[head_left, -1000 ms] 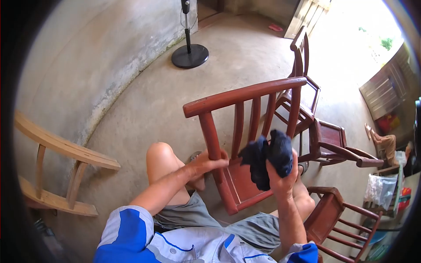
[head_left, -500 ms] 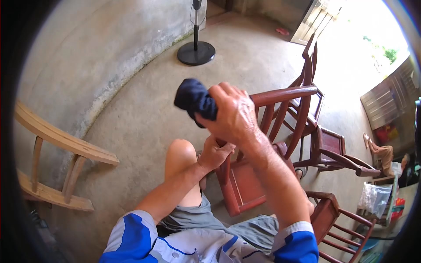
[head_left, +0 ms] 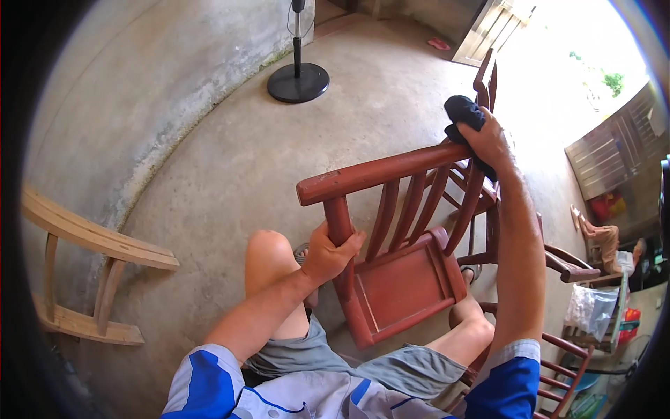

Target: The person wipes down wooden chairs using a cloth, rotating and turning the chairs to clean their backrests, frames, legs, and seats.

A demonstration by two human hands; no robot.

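A reddish-brown wooden chair (head_left: 401, 285) stands between my knees, with its slatted back toward the far side. My left hand (head_left: 329, 253) is closed around the left upright of the chair's back, below the top rail. At the right end of that rail, my right hand (head_left: 493, 143) clutches a dark navy cloth (head_left: 463, 112) and presses it against the wood. Part of the cloth hangs below the hand, and some of the fingers are hidden.
More dark wooden chairs (head_left: 486, 80) stand to the right and behind. A pale wooden frame (head_left: 105, 234) is at the left. The black round stand base (head_left: 298, 82) sits near the wall. Farther right, another person's legs (head_left: 601, 237) show beside a shelf with plastic bags (head_left: 592, 307).
My right hand has moved with the cloth from the rail's left end to its right end. My left hand still grips the upright, now in plain view.
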